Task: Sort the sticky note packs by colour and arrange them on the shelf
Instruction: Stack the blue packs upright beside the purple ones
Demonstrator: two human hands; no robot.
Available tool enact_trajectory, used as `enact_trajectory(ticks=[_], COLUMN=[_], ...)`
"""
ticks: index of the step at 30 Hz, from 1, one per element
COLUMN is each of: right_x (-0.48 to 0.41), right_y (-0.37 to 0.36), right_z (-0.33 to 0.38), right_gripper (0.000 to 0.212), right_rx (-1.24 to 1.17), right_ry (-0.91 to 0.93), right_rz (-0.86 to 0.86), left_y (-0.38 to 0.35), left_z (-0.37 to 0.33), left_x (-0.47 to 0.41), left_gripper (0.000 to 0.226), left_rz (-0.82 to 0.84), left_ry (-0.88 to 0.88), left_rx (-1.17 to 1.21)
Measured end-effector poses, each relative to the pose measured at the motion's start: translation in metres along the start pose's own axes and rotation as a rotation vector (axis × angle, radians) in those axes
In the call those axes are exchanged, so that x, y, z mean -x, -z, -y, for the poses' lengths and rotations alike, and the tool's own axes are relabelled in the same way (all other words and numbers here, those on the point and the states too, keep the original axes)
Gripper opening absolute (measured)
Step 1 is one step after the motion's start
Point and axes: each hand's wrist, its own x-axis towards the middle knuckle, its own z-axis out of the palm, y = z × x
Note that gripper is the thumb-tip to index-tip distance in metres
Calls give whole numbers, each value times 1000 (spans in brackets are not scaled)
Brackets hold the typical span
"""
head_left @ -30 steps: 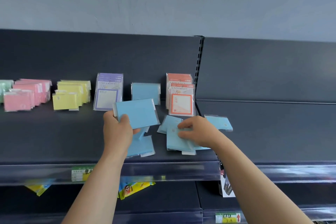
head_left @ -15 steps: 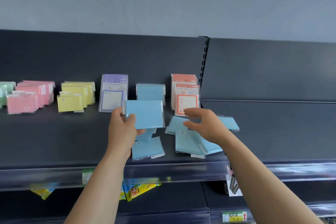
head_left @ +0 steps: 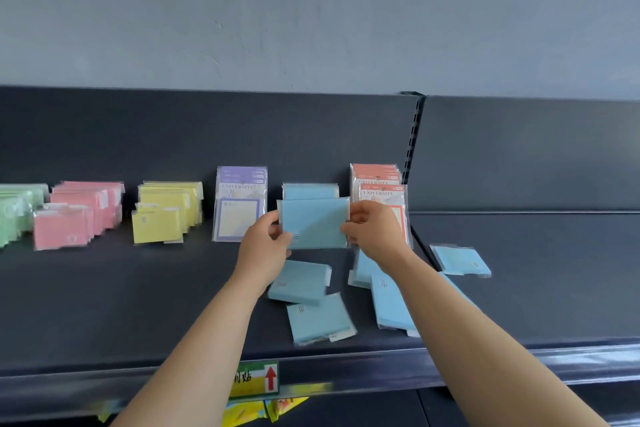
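**Desk:** Hands first. What do you have?

**Me:** On my feed both are up at the shelf [head_left: 138,288]. The left hand [head_left: 266,246] pinches the left edge of a blue sticky note pack [head_left: 315,224], thumb on the front face. The right hand [head_left: 377,236] pinches the right edge, fingers curled round it. Neither hand is free.

**Desk:** Where is that pack?

**Me:** It's upright and facing me, just in front of the standing blue row [head_left: 310,191] at the back of the shelf. I cannot tell whether its lower edge touches the deck.

**Desk:** Neighbours?

**Me:** Purple UNIVERSITY packs [head_left: 239,204] stand just left of the blue row and orange UNIVERSITY packs [head_left: 379,184] just right, partly behind the right hand. Further left there are yellow packs [head_left: 166,211], then pink packs [head_left: 79,215], then green packs [head_left: 17,211] cut off by the frame edge. Each colour is in its own cluster.

**Desk:** Anything unsorted?

**Me:** There are loose blue packs lying flat nearer the front. Two overlap below the left hand [head_left: 299,282] and several are under the right forearm [head_left: 391,305]. One lies apart on the next bay [head_left: 460,260], past the slotted post [head_left: 412,149].

**Desk:** Anything else?

**Me:** There's a shelf-edge label [head_left: 256,380] with a red arrow. Its print is too blurred to read.
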Motion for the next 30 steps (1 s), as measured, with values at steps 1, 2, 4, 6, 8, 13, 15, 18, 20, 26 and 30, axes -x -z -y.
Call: enact_trajectory(ticks=[1,2,4,6,8,13,15,18,20,26,30], right_x=[-7,-13,-26,-38,-48,-65,-68,-73,-74,-79,-79], right_y=[-4,-8,-16,-24,-31,-44,-46,-49,-49,-56,-54], right_z=[1,2,3,1,-3,-13,-15,-15,-16,-21,-19], right_gripper=[24,24,25,27,27,21,17,19,23,29,23], right_rx=[28,58,112,141,168,344,464,605,680,635,611], right_ry=[0,3,4,-13,-41,-56,-41,-2,18,14,-32], right_rz=[-23,-43,-74,-96,-115,-118,-115,-118,-112,-89,-69], left_y=[0,0,-2,-5,-7,-14,-18,-22,-24,-29,-31], left_z=[1,1,1,3,8,24,29,34,37,38,37], left_x=[-8,-16,-30,-44,-56,-72,-75,-80,-83,-86,-88], left_gripper=[32,33,29,21,15,23,26,32,35,35,35], left_rz=[15,25,25,17,19,66,79,90,85,83,71], left_ry=[-17,-36,-53,-37,-32,-55,-55,-49,-45,-42,-7], left_rx=[-61,-118,-195,-222,-241,-291,-298,-316,-327,-412,-441])
